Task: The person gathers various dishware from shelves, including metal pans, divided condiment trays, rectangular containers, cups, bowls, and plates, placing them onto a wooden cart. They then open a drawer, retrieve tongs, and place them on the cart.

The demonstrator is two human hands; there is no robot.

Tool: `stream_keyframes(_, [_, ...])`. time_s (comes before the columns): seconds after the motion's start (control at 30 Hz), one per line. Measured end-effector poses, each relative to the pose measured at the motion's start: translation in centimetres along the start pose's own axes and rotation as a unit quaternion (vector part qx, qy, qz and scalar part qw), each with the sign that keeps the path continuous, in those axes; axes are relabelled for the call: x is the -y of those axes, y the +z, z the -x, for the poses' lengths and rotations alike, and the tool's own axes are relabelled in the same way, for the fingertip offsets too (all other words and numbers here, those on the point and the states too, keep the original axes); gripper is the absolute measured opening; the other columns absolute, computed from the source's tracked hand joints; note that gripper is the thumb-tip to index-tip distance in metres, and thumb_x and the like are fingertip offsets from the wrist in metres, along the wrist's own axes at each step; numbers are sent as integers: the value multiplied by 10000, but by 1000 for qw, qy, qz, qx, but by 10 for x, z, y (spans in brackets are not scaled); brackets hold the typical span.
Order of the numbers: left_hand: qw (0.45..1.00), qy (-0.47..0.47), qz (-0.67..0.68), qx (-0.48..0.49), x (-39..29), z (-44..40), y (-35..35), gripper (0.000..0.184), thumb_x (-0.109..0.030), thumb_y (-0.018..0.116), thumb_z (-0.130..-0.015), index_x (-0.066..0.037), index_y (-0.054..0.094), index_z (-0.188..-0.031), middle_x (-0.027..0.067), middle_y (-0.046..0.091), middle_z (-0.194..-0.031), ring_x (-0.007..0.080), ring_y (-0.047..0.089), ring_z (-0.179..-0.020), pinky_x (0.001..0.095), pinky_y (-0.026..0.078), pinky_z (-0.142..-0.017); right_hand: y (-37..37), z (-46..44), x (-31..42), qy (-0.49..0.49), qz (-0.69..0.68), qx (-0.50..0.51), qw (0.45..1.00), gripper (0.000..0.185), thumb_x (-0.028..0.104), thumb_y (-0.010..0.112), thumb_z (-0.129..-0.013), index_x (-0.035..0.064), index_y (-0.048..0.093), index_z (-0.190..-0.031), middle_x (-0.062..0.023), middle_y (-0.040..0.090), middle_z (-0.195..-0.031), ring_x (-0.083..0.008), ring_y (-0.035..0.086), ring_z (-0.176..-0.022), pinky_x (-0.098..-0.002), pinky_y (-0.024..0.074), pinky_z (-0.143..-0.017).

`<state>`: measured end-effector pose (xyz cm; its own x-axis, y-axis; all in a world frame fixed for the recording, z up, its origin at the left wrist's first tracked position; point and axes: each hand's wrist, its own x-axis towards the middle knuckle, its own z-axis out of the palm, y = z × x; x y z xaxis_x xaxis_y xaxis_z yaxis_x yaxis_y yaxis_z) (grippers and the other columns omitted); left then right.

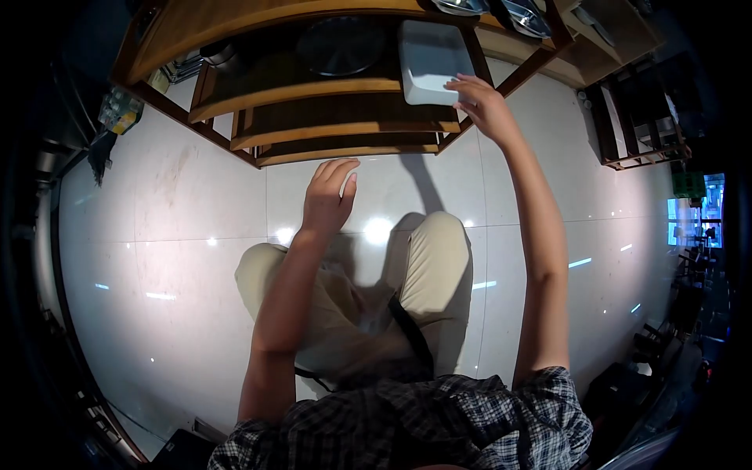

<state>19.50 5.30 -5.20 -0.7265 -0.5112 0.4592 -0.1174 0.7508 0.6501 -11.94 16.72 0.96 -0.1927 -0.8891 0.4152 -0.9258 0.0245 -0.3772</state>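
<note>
At the right end of the wooden shelf, a white rectangular plastic bin (429,59) juts slightly past the front edge. My right hand (483,108) is at its near right corner, fingers over the rim and thumb lower on the outside, so it appears to grip the bin. My left hand (329,197) hangs in front of the lower shelves, above the floor; its fingers are bent with the thumb apart, and it holds nothing. A round clear or glass lid-like dish (341,45) lies in shadow on the same shelf, left of the bin.
The wooden shelf unit (298,94) has several stepped tiers in front of me. Shiny metal trays (526,17) sit on its top right. A metal pot (219,55) stands at the left. A dark rack (638,117) is at the right. My bent knees (439,243) are over the tiled floor.
</note>
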Motion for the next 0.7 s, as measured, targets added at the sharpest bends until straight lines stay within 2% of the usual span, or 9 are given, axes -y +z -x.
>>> stream_keyframes(0.13, [1000, 6, 16, -16, -2, -3, 1, 206, -23, 537, -842, 4, 621, -1028, 151, 632, -1049, 312, 589, -980, 372, 468, -865, 4, -23, -28, 36, 25, 1, 999, 294, 49, 674, -783, 45, 636, -1075, -152, 657, -1037, -346, 598, -995, -398, 483, -836])
stream_keyframes(0.2, [1000, 9, 20, -19, -1, -1, 2, 202, -19, 538, -839, 4, 623, -1021, 153, 633, -1041, 311, 590, -978, 370, 470, -859, 3, -29, -37, 157, 60, 80, 982, 288, 52, 656, -789, 39, 635, -1075, -183, 657, -981, -359, 612, -936, -403, 485, -800])
stream_keyframes(0.27, [999, 17, 10, -26, 2, 0, 1, 193, -14, 542, -837, 5, 623, -1010, 149, 635, -1026, 311, 591, -970, 367, 471, -858, 3, -27, -41, 142, 62, 66, 986, 273, 65, 636, -799, 35, 638, -1070, -189, 658, -956, -361, 619, -902, -401, 488, -792])
stream_keyframes(0.6, [1000, -3, 15, -20, 10, 0, -2, 176, 0, 552, -825, -1, 627, -985, 139, 639, -1020, 306, 596, -960, 369, 473, -857, 12, -38, -41, 130, 89, 68, 985, 268, 98, 611, -815, 63, 639, -1080, -186, 651, -993, -366, 612, -943, -425, 488, -818])
stream_keyframes(0.7, [1000, 1, 16, -22, 5, 1, -6, 181, 14, 556, -815, -5, 631, -979, 135, 642, -1027, 301, 598, -971, 369, 475, -866, 18, -36, -39, 168, 82, 42, 981, 279, 105, 582, -812, 68, 629, -1085, -200, 644, -998, -375, 609, -936, -435, 489, -811])
